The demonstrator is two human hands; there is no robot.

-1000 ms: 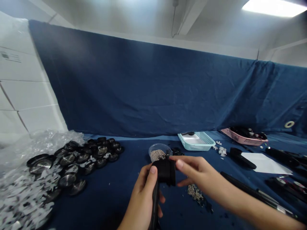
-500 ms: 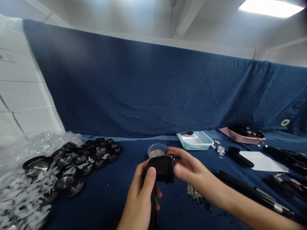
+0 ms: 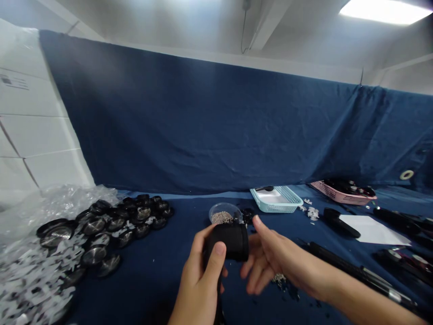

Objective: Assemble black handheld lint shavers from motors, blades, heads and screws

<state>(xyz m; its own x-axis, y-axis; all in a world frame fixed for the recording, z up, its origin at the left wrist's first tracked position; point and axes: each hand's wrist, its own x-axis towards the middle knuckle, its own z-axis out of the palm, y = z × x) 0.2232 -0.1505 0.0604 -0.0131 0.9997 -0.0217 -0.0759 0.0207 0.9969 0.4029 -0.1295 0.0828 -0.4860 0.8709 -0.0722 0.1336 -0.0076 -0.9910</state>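
My left hand (image 3: 202, 275) is wrapped around the handle of a black housing (image 3: 233, 241) shaped like a hair dryer, thumb lying along its near side. The wide round end of the housing points right. Just beside that end is my right hand (image 3: 267, 259), thumb raised and fingers apart, with nothing visible in it; the fingers are slightly blurred. Behind the housing stands a clear round bowl (image 3: 216, 210) of small metal screws. More loose screws (image 3: 279, 280) lie on the blue cloth below my right hand, partly covered by it.
At left are many black round caps with metal mesh (image 3: 94, 256), grey-white cut pieces (image 3: 40, 280) and clear plastic wrap (image 3: 72, 198). Toward the back right sit a light blue basket (image 3: 279, 208) and a pink basket (image 3: 341, 197). A black electric screwdriver (image 3: 352, 266) lies right of my arm.
My right hand has drawn away from the housing's round end, dropped slightly and spread its fingers. The left hand still holds the housing, now turned a little. The view has shifted slightly.
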